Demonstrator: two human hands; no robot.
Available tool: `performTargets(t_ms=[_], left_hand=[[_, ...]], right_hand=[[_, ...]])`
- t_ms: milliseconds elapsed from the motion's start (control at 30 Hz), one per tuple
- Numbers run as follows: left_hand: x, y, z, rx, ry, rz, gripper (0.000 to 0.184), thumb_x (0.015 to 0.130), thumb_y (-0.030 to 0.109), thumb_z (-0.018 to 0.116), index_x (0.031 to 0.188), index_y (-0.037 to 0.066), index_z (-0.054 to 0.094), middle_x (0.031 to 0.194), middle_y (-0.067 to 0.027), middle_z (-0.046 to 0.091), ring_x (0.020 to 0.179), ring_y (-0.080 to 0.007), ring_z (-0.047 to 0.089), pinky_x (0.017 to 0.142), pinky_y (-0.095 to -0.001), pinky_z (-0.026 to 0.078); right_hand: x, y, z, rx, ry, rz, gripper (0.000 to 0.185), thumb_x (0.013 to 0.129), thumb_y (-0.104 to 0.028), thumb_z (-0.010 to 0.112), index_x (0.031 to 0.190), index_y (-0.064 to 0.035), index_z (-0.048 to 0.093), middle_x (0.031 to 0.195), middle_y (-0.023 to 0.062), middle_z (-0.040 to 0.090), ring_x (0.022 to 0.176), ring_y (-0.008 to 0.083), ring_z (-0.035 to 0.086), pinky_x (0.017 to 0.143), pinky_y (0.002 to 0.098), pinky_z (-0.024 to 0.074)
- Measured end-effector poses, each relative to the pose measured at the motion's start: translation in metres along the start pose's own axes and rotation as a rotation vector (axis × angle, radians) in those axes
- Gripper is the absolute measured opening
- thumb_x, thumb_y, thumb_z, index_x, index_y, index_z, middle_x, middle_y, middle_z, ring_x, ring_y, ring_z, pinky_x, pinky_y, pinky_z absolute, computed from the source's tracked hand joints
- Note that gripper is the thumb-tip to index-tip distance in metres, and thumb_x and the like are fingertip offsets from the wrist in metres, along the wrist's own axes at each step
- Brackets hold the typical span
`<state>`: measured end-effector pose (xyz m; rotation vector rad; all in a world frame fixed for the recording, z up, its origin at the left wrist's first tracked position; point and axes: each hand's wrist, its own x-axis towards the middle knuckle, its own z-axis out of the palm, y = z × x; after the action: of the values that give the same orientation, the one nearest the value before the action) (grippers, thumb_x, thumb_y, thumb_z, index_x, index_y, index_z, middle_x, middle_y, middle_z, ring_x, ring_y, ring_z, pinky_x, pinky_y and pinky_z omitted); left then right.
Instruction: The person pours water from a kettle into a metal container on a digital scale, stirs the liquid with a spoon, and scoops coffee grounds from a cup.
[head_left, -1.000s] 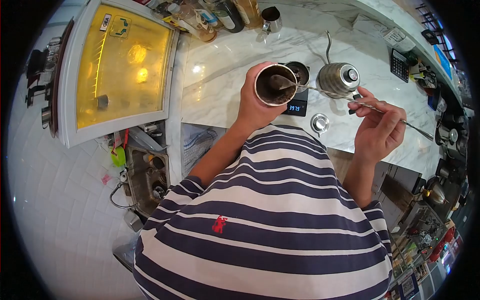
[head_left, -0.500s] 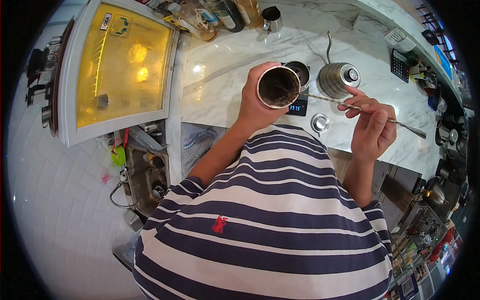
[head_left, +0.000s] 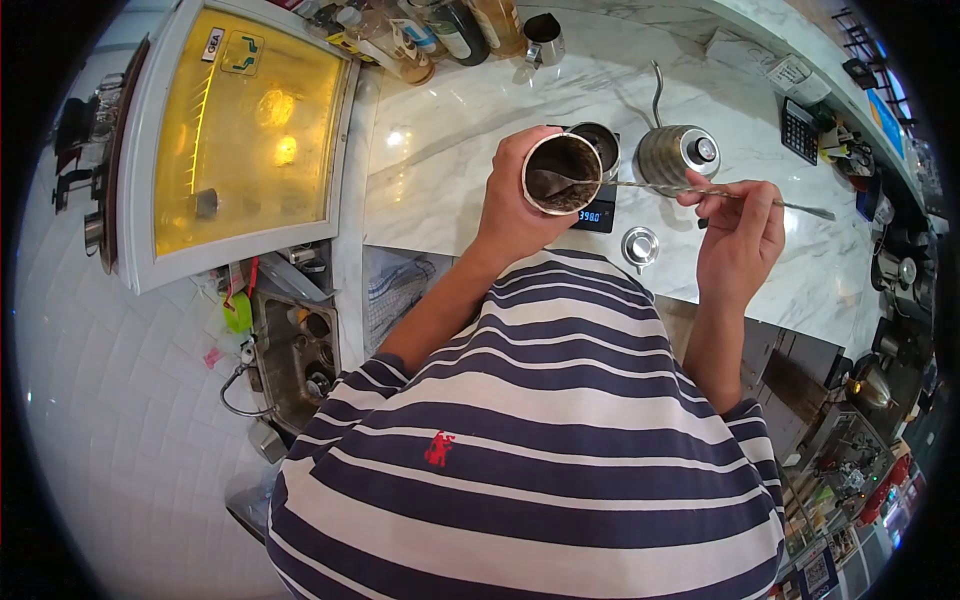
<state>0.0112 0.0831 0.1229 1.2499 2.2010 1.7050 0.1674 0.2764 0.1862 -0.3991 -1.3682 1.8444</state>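
My left hand (head_left: 507, 205) is wrapped round a white-rimmed cup (head_left: 562, 212), tilted so its dark brown, ground-like contents face me. A long twisted metal bar spoon (head_left: 655, 187) reaches into the cup with its bowl against the contents. Its shaft is pinched in the fingers of my right hand (head_left: 738, 232), right of the cup. Behind the cup stands a dark round vessel (head_left: 600, 142) on a black digital scale (head_left: 597, 215), partly hidden, its display lit. A small round metal piece (head_left: 640, 247) lies on the counter between my hands.
A gooseneck kettle (head_left: 678, 160) stands on the marble counter (head_left: 450, 150) behind my right hand. A metal pitcher (head_left: 543, 40) and several bottles (head_left: 455, 30) line the back. A calculator (head_left: 800, 130) lies at right; left are a yellow-lit glass-door cabinet (head_left: 250, 130) and a sink (head_left: 290, 360).
The spoon has swung to a flatter angle, and its bowl now shows inside the cup. My right hand has shifted slightly left, and the cup slightly right.
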Motion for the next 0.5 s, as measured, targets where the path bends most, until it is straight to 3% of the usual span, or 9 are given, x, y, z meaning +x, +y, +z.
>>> performTargets(t_ms=[233,367,467,500], left_hand=[[-0.005,-0.007,-0.005,0.072,0.023,-0.07,0.087,0.068,0.001,0.09,0.143,0.003,0.046,0.133,-0.0146,0.063,0.122,-0.0252,0.064,0.106,-0.0358,0.051],[-0.013,-0.014,-0.013,0.113,0.065,-0.16,0.084,0.072,-0.002,0.085,0.145,0.003,0.044,0.132,-0.014,0.061,0.123,-0.0233,0.063,0.106,-0.0355,0.05],[-0.018,-0.017,-0.017,-0.085,0.105,-0.259,0.084,0.073,-0.006,0.081,0.147,0.003,0.041,0.131,-0.0132,0.061,0.123,-0.0226,0.063,0.106,-0.036,0.05],[-0.019,-0.017,-0.016,-0.112,0.162,-0.27,0.084,0.07,-0.003,0.085,0.143,0.003,0.046,0.128,-0.014,0.066,0.12,-0.0243,0.066,0.105,-0.0359,0.052]], right_hand=[[0.009,0.007,-0.018,0.081,0.185,0.154,0.034,0.115,-0.027,0.044,0.099,-0.0001,0.057,0.071,0.0133,0.065,0.073,0.031,0.073,0.094,0.0501,0.0589],[0.014,0.001,-0.037,0.038,0.271,0.09,0.033,0.114,-0.028,0.045,0.101,0.0004,0.056,0.072,0.0144,0.066,0.074,0.0322,0.074,0.095,0.0512,0.0582],[0.017,0.01,-0.049,-0.064,0.249,0.017,0.031,0.115,-0.026,0.044,0.103,0.0005,0.055,0.073,0.0149,0.067,0.076,0.0314,0.074,0.096,0.0486,0.0583],[0.017,0.015,-0.051,-0.113,0.248,0.005,0.03,0.115,-0.025,0.043,0.104,0.0006,0.055,0.075,0.0151,0.068,0.077,0.0311,0.074,0.096,0.0473,0.0583]])
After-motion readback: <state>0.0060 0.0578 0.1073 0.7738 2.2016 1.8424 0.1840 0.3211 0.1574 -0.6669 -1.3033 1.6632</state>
